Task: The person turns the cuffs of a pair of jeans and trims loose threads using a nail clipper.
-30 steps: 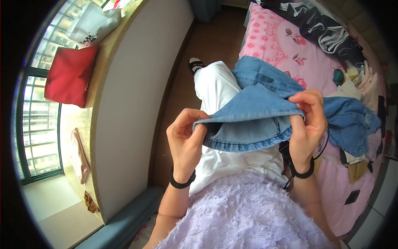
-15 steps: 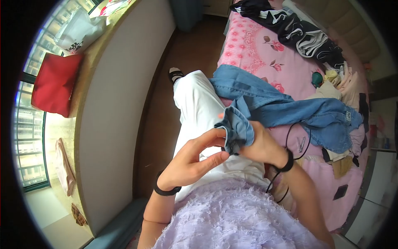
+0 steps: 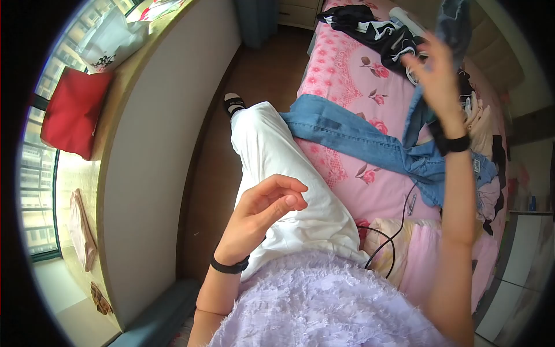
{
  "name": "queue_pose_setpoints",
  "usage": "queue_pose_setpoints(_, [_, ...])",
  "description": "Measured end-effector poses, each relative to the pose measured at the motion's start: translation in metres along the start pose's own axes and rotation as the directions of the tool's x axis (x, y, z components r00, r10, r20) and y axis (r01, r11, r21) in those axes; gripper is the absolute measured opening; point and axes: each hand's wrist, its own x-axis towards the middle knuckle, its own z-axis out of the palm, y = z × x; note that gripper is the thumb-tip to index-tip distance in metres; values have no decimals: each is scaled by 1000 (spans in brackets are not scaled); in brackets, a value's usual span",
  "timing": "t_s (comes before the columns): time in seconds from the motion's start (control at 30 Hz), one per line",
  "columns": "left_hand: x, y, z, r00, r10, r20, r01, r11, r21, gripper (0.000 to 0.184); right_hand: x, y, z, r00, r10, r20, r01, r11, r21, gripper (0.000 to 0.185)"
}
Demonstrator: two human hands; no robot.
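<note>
My left hand [image 3: 263, 211] hovers over the white trousers [image 3: 272, 156] on my lap, fingers loosely curled, holding nothing. My right hand [image 3: 433, 81] is raised over the bed at the upper right, blurred, with its fingers spread. Just beyond it, one leg of the blue jeans [image 3: 454, 32] is up in the air, with a visible gap from the fingers. The other jeans leg [image 3: 347, 127] lies across the pink bedding towards my knee. The jeans' waist part lies partly behind my right forearm.
Dark clothes [image 3: 376, 34] lie on the pink bedspread [image 3: 341, 63], with light clothes [image 3: 480, 124] at its right side. A black cable [image 3: 395, 243] loops beside my lap. On the left sill are a red bag [image 3: 75, 113], a white bag [image 3: 110, 43] and a pale cloth [image 3: 82, 231].
My right hand has let go of the gathered jeans leg end and swung up and right. That leg has moved from over my lap into the air above the bed.
</note>
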Motion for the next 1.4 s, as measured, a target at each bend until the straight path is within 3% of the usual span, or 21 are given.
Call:
queue_pose_setpoints(0.03, [1,0,2,1000,-7,10,7,1000,-10,24,-15,-9,27,948,258,188,-274,960,60,65])
queue_pose_setpoints(0.07, [1,1,3,1000,-14,21,14,1000,-18,24,-36,-12,59,942,206,265,-289,900,326,62])
queue_pose_setpoints(0.1, [1,3,5,1000,-14,23,15,1000,-17,24,-54,-21,87,887,229,401,-348,902,255,61])
queue_pose_setpoints(0.17, [0,7,7,999,-21,27,21,1000,-6,24,-82,-41,139,830,101,549,-259,941,218,64])
queue_pose_setpoints(0.23, [-2,10,8,1000,-10,14,10,1000,6,25,-103,-55,193,745,120,656,-308,934,179,66])
queue_pose_setpoints(0.37, [-9,16,8,1000,-15,-16,15,1000,24,25,-120,-82,253,633,272,725,-291,951,-102,67])
queue_pose_setpoints(0.43, [-12,12,5,999,-20,-32,21,1000,19,25,-117,-93,263,589,362,722,-284,930,-234,56])
queue_pose_setpoints(0.53, [-13,7,0,999,-17,-39,18,1000,26,24,-110,-86,264,418,322,849,-316,928,-196,46])
queue_pose_setpoints(0.6, [-12,5,-4,998,-24,-51,24,1000,6,24,-109,-68,267,581,401,708,-520,852,-56,43])
queue_pose_setpoints(0.67, [-9,1,-8,997,-36,-61,34,999,-32,26,-102,-55,258,735,425,528,-563,817,126,47])
queue_pose_setpoints(0.73, [-1,-5,-14,997,-47,-58,43,996,-79,31,-68,-57,212,761,299,575,-588,693,418,47])
queue_pose_setpoints(0.8, [10,-6,-15,995,-64,-80,39,960,-278,39,-51,-83,148,890,160,427,-427,624,655,40])
queue_pose_setpoints(0.83, [17,-7,-16,994,-69,-89,31,927,-374,43,-40,-114,94,887,166,431,-434,620,654,39])
queue_pose_setpoints(0.9, [30,-2,-18,992,-116,-52,77,873,-482,60,-57,-131,40,783,161,601,-563,595,574,37])
queue_pose_setpoints(1.0, [43,-5,-24,993,-106,-52,53,791,-610,67,-95,-149,5,718,-177,673,-507,529,680,57])
queue_pose_setpoints(1.03, [46,-7,-28,991,-134,-20,89,754,-651,68,-95,-155,-2,635,-212,743,-471,656,590,60])
queue_pose_setpoints(1.1, [48,-12,-37,981,-188,43,160,670,-725,71,-124,-158,-3,444,-182,877,-227,924,306,66])
queue_pose_setpoints(1.17, [44,-12,-37,950,-266,-162,155,856,-493,73,-155,-152,0,434,-169,885,-173,948,266,70])
queue_pose_setpoints(1.23, [34,-18,-45,936,-278,-217,191,917,-351,71,-162,-159,1,427,-160,890,-176,950,256,76])
queue_pose_setpoints(1.33, [12,-31,-66,901,-375,-219,326,917,-228,61,-156,-172,-5,441,-139,887,-265,924,276,78])
queue_pose_setpoints(1.4, [-1,-38,-73,896,-399,-195,386,917,-102,53,-160,-170,-1,406,-130,905,-198,954,226,76])
